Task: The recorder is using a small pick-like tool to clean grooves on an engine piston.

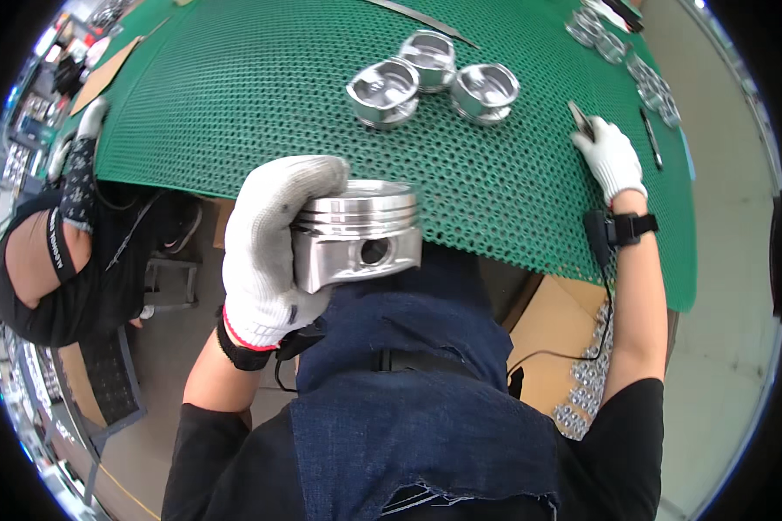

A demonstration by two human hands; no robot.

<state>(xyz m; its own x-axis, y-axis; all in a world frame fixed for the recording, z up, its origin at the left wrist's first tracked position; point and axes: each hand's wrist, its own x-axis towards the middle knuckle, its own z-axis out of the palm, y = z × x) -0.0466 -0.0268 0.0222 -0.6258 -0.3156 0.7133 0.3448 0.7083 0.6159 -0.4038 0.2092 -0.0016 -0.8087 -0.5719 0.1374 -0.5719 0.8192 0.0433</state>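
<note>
The gloved left hand point(265, 234) clasped the left side of a grooved metal piston point(356, 227), above the near edge of the green mat point(517, 191). The gloved right hand point(614, 162) pinched a small metal tool point(580, 119); beyond sat three pistons point(485, 94).

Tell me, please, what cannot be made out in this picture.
All in the head view:
Piston, left side: hidden by the left hand.
Tool, grip end: covered by the right hand.
Metal strip, far end: cut off by the top edge.
Carton, right part: behind the right forearm.
</note>
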